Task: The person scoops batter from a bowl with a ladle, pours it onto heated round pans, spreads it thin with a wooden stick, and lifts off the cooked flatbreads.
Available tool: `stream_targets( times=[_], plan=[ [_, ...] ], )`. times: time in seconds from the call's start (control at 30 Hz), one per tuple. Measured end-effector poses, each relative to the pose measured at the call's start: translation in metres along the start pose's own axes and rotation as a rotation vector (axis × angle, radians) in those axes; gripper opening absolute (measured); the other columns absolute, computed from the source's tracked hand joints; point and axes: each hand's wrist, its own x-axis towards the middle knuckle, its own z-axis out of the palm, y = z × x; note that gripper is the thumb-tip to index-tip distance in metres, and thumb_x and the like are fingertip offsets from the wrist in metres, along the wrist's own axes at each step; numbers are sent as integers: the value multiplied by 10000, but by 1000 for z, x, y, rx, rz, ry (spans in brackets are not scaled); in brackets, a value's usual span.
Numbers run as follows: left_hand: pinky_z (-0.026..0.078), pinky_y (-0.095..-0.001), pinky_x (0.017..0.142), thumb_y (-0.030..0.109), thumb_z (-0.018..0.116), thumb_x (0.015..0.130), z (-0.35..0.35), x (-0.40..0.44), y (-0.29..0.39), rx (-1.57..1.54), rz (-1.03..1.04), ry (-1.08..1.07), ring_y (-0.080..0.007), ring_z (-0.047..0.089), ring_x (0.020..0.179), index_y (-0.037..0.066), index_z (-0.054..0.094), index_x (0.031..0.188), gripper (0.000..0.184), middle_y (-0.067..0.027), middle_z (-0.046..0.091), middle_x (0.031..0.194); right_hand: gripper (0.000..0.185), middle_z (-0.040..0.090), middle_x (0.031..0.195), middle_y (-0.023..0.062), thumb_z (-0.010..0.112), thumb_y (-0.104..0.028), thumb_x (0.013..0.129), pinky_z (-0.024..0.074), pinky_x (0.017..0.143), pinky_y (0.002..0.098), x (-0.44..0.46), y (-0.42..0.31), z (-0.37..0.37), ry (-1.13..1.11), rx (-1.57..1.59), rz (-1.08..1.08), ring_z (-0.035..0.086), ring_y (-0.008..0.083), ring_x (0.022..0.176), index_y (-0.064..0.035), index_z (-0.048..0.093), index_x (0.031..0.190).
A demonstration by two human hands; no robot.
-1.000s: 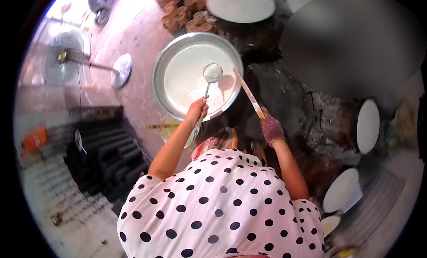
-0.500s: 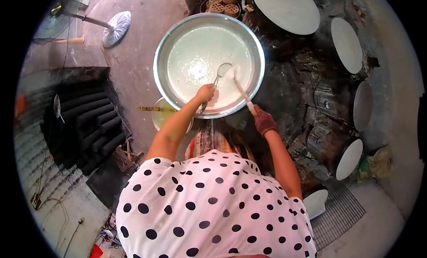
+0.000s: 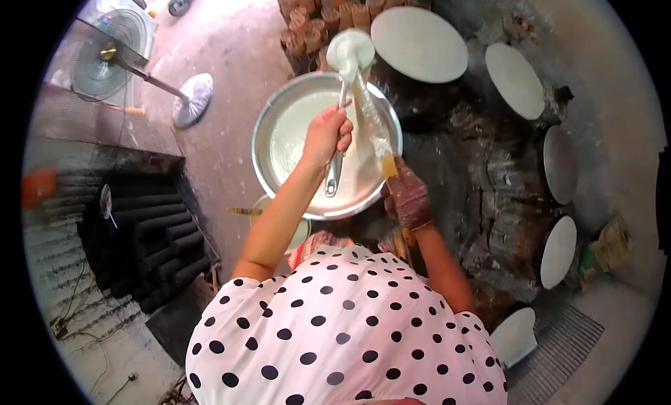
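A wide metal basin (image 3: 260,169) of white liquid (image 3: 288,129) sits in front of me. My left hand (image 3: 327,134) is closed round the metal handle of a ladle (image 3: 351,50), which is raised over the basin's far rim, its bowl coated white. My right hand (image 3: 407,195), in a dark red glove, grips a long stick (image 3: 372,118) with a yellowish lower part and what looks like clear plastic round it. The stick's white-coated upper end meets the ladle's bowl; whether it presses inside or behind it, I cannot tell.
Pale round discs (image 3: 419,44) top dark stove-like drums (image 3: 507,171) along the right. Black cylinders (image 3: 157,227) are stacked at left, near a standing fan (image 3: 108,52). Brown perforated cylinders (image 3: 307,20) pile behind the basin. A small tub (image 3: 300,236) stands beside my left forearm.
The ladle and the stick's tip have risen out of the basin's liquid and moved away from me, up to its far rim. Both hands still hold their tools. The view has shifted.
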Motion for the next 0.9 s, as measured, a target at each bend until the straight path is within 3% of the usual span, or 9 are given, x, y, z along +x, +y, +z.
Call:
stream_targets(
  times=[0.03, 0.17, 0.3, 0.37, 0.43, 0.63, 0.7, 0.77, 0.9],
  plan=[
    [292, -180, 383, 162, 426, 961, 15, -12, 33, 63, 70, -38, -57, 383, 422, 48, 500, 1168, 248, 20, 440, 629, 474, 552, 672, 18, 510, -129, 894, 369, 374, 235, 5, -11, -6, -14, -147, -216, 439, 77, 424, -170, 463, 1364],
    [291, -182, 356, 168, 421, 975, 17, -30, 110, 260, 215, -112, -41, 377, 404, 54, 494, 1250, 306, 31, 441, 626, 353, 632, 747, 59, 545, -112, 872, 423, 427, 252, -7, -88, -29, 90, 227, -31, 489, 77, 446, -87, 568, 1223],
    [296, -174, 339, 149, 407, 980, -37, -18, 93, 339, -21, -85, -21, 361, 385, 31, 483, 1239, 294, 51, 434, 604, 348, 626, 782, 41, 577, -236, 898, 429, 426, 257, 21, -32, -55, 220, -221, -270, 540, 116, 516, -120, 547, 1224],
    [294, -173, 338, 148, 398, 983, -54, 0, 55, 85, -183, -103, -18, 359, 383, 24, 482, 1210, 272, 55, 425, 596, 405, 634, 891, 65, 608, -241, 854, 504, 557, 348, 38, 7, -59, 402, -1177, -791, 602, 215, 691, -131, 544, 1238],
    [289, -181, 327, 145, 381, 985, -50, 12, 31, -274, -401, -77, -10, 347, 374, 22, 473, 1125, 208, 62, 398, 569, 476, 611, 953, 95, 626, -257, 814, 517, 677, 402, 26, 25, -63, 304, -1347, -480, 595, 291, 837, -158, 534, 1271],
    [267, -180, 323, 133, 396, 973, 50, 4, -33, 333, -215, -108, -43, 301, 345, 54, 460, 1312, 354, 38, 389, 568, 484, 590, 1037, 134, 611, -294, 840, 520, 675, 392, -26, 83, -159, 382, -922, -285, 605, 295, 879, -198, 495, 1300],
    [268, -180, 325, 158, 418, 974, 81, 53, -60, -78, -502, -236, -33, 302, 349, 33, 472, 1268, 324, 51, 388, 569, 474, 592, 1092, 143, 626, -303, 826, 524, 642, 414, -22, 82, -193, 444, -963, -483, 606, 309, 914, -185, 518, 1272],
    [270, -200, 356, 144, 419, 968, 137, 100, -90, -315, -681, -53, -45, 288, 353, 2, 435, 1268, 331, 60, 357, 551, 416, 602, 1063, 148, 627, -293, 822, 524, 619, 416, -15, 92, -234, 441, -974, -143, 605, 309, 921, -164, 558, 1211],
    [277, -213, 341, 147, 401, 976, 244, 124, -144, 385, -299, -290, -71, 311, 358, 33, 424, 1318, 361, 27, 400, 570, 398, 612, 1009, 156, 621, -279, 824, 524, 648, 399, -18, 114, -339, 612, -994, -144, 611, 316, 889, -150, 564, 1196]
  ],
)
